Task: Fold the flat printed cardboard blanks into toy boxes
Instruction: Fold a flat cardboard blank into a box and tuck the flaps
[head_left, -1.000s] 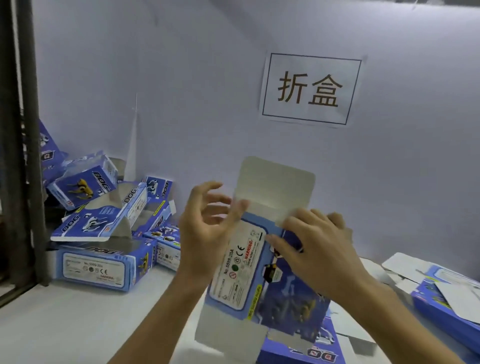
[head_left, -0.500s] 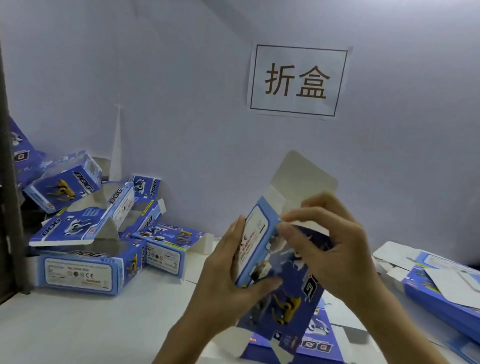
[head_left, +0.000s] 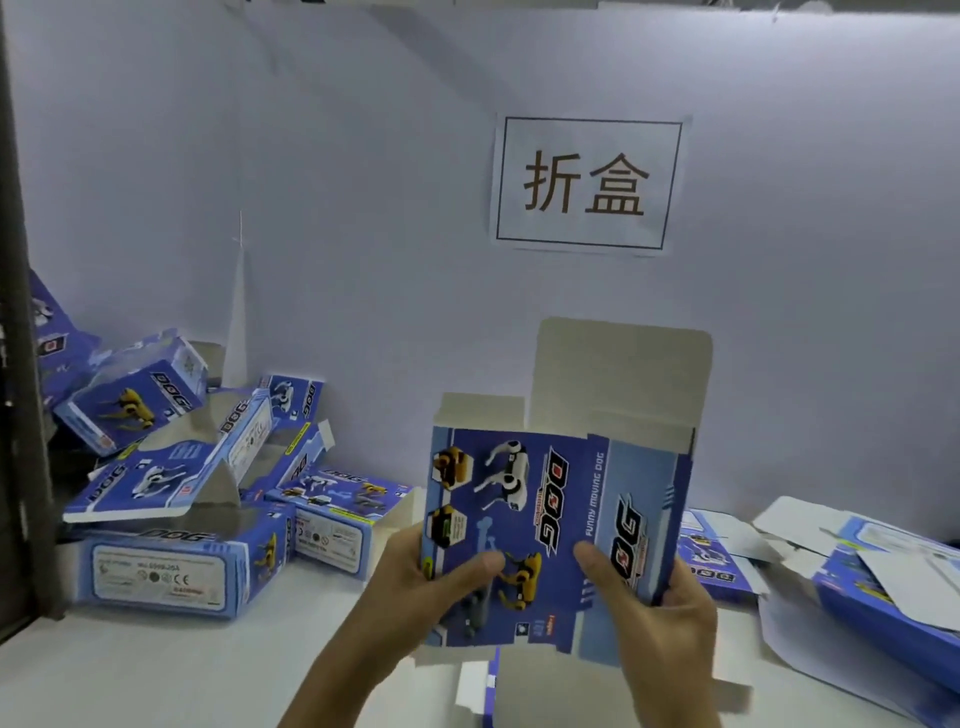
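Head view: box (head_left: 556, 530) was turned, printed front now shown.
Grip: clamped by left hand (head_left: 415, 597) and right hand (head_left: 660, 608).
Meaning: flaps above grip were left unfolded.

Both forearms rise from the near edge of the tabletop, hands raised side by side. The left hand (head_left: 415, 587) grips the box blank (head_left: 550, 519) at its left edge — thumb across the printed front. The right hand (head_left: 654, 613) grips its lower right part — thumb in front, fingers curled behind.
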